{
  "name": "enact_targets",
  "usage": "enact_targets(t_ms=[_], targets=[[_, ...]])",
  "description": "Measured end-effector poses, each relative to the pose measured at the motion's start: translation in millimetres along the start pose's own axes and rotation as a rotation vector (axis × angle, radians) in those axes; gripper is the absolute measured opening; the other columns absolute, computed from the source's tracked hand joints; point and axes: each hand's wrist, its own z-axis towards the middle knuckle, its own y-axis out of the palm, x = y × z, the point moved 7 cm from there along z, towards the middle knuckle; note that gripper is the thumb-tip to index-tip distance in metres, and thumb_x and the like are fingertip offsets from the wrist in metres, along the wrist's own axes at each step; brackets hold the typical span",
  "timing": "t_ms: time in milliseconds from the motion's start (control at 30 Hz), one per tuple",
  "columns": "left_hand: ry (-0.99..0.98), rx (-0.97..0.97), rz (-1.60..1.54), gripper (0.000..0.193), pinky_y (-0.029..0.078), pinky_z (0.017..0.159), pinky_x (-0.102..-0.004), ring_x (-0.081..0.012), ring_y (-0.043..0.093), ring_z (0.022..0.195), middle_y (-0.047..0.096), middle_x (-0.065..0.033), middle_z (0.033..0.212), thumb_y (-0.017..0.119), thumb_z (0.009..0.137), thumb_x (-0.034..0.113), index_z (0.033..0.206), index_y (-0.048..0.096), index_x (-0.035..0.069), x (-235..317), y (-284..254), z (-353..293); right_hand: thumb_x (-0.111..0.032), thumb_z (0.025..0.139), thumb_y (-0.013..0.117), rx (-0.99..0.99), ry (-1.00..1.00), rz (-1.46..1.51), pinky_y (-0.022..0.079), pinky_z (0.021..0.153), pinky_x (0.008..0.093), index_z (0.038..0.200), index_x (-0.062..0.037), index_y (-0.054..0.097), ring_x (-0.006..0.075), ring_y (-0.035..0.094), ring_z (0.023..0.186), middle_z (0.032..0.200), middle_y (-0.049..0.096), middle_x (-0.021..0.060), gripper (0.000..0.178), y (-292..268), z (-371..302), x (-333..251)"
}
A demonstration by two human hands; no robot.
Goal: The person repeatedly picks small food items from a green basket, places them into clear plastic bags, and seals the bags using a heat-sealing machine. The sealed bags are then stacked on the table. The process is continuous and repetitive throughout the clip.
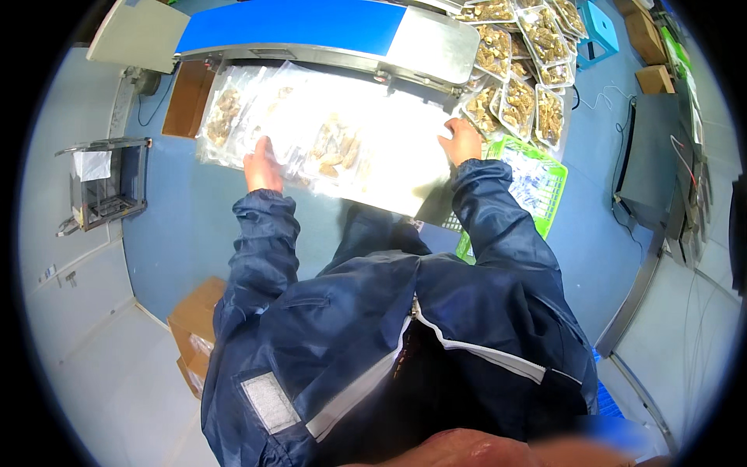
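My left hand [263, 166] rests at the near edge of a row of clear plastic bags, its fingers stretched out and touching the plastic. Beside it, a clear bag [334, 148] holds a tray of brownish dried pieces that look like mushrooms. Similar filled bags [224, 113] lie further left, partly overlapping. All sit on a brightly lit white tabletop [405, 156], where glare hides detail. Over the table's right end is my right hand [464, 143], thumb and fingers apart, with nothing visible between them.
A machine with a blue cover [296, 25] spans the table's far side. Stacked wrapped trays [517, 101] of dried pieces stand right, above a green basket [556, 187] with small packets. A blue stool [597, 35], cardboard boxes [194, 319] and a metal cart [113, 187] stand around.
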Motion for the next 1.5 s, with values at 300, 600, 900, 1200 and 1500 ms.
enact_targets(t_ms=[300,600,900,1200,1500], targets=[[0.261,0.196,0.417,0.096,0.040,0.101,-0.0409,-0.0317,0.040,0.126,0.021,-0.0205,0.150,0.075,0.080,0.021,0.151,0.014,0.000,40,31,-61,-0.027,0.074,0.074,0.127,0.030,-0.066,0.047,0.083,0.0435,0.086,-0.0075,0.067,0.0320,0.064,0.085,0.083,0.066,0.0117,0.024,-17,5,-2],[0.440,0.239,0.556,0.094,0.024,0.115,-0.0449,-0.0371,0.024,0.140,0.013,-0.0232,0.153,0.072,0.080,0.014,0.151,0.012,0.000,40,33,-87,-0.017,0.080,0.060,0.062,0.162,0.016,0.050,0.074,0.0483,0.087,-0.0078,0.066,0.0404,0.064,0.080,0.081,0.066,0.0213,0.013,-59,4,4],[0.922,-0.277,0.692,0.082,0.025,0.113,-0.0472,-0.0418,0.033,0.132,0.032,-0.0253,0.140,0.069,0.074,0.006,0.144,0.027,-0.004,5,145,-201,-0.029,0.078,0.071,-0.021,-0.015,-0.143,0.049,0.087,0.0464,0.103,0.0017,0.063,0.0388,0.061,0.100,0.102,0.064,0.0241,0.040,-14,-8,-8],[0.659,-0.586,0.666,0.066,0.047,0.090,-0.0386,-0.0284,0.050,0.114,0.038,-0.0155,0.134,0.062,0.077,0.001,0.138,0.038,0.006,-39,170,-242,-0.029,0.076,0.070,0.084,0.118,-0.068,0.051,0.084,0.0445,0.089,-0.0049,0.071,0.0346,0.066,0.091,0.091,0.069,0.0180,0.028,-9,-8,11],[0.537,-0.680,0.594,0.058,0.052,0.078,-0.0310,-0.0219,0.059,0.096,0.044,-0.0150,0.128,0.059,0.081,-0.001,0.136,0.040,0.005,-56,186,-241,-0.025,0.074,0.072,0.249,0.162,0.152,0.049,0.075,0.0469,0.083,-0.0062,0.067,0.0376,0.065,0.083,0.082,0.067,0.0175,0.022,-56,-24,13]])
